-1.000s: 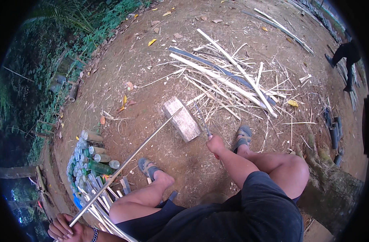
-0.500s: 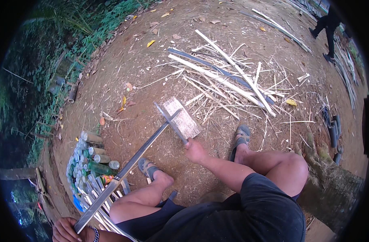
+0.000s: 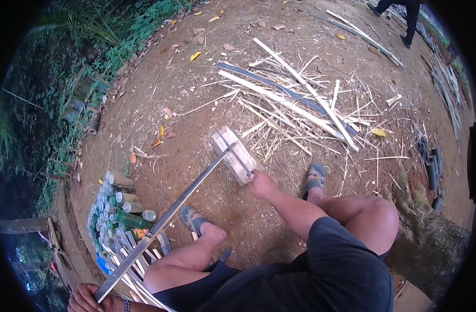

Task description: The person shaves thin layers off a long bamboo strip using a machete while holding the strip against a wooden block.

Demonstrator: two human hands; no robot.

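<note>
At the lower left, my left hand (image 3: 87, 298) is closed round the near end of a long bamboo strip (image 3: 176, 206), dark on its outer face and pale along the edge. The strip slants up and away, its far end resting over a pale wooden block (image 3: 238, 168) on the ground. My right hand (image 3: 261, 185) grips the handle of a long-bladed knife (image 3: 235, 154), whose blade lies across the block and meets the strip near its far end. Whether the blade has cut into the strip, I cannot tell.
Split bamboo strips and shavings (image 3: 295, 101) litter the ground ahead. Bottles (image 3: 124, 208) are stacked at the left, with pale strips (image 3: 136, 268) beside my left leg. A tree trunk (image 3: 430, 239) stands at the right. A person in dark trousers (image 3: 410, 21) walks at the far right.
My right hand and the knife have shifted slightly right, and the blade now lies lengthwise over the block. The strip's far end moved slightly. The walking person has moved farther away and left.
</note>
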